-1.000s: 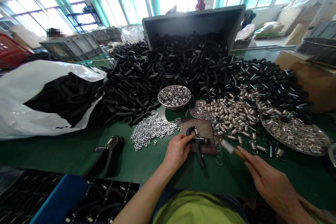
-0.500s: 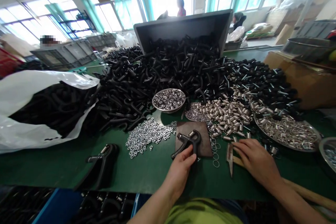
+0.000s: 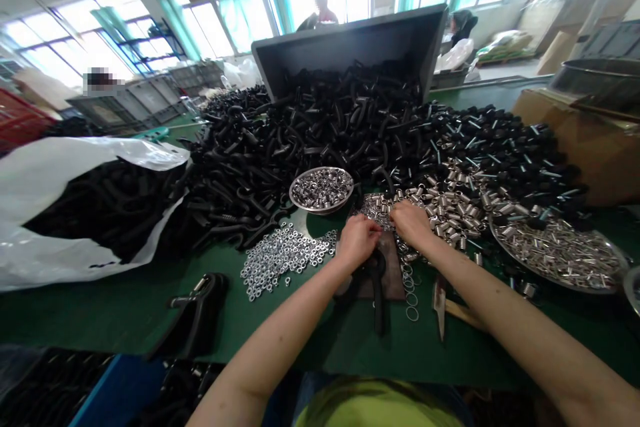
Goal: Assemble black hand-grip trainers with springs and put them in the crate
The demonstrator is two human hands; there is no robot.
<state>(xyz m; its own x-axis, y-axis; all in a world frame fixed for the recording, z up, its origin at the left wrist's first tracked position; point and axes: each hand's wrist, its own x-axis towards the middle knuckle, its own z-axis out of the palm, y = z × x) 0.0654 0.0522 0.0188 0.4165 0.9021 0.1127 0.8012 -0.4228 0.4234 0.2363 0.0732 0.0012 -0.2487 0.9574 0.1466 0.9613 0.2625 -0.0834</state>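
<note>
My left hand is over the square metal plate, its fingers curled together; whatever they pinch is too small to make out. A black hand gripper lies on the plate under that hand, one handle pointing toward me and the rest partly covered. My right hand reaches to the pile of small metal pins behind the plate, fingertips closed and their contents hidden. Loose coil springs lie beside it. A hammer with a wooden handle rests on the table under my right forearm.
Nuts are spread left of the plate, behind them a bowl of small metal parts. Another hand gripper stands at left. Black handles spill from a grey crate. A white bag and a rivet tray flank the work area.
My left hand has let go of the hand gripper and moved up over the plate. My right hand has left the hammer and moved up and left to the pin pile.
</note>
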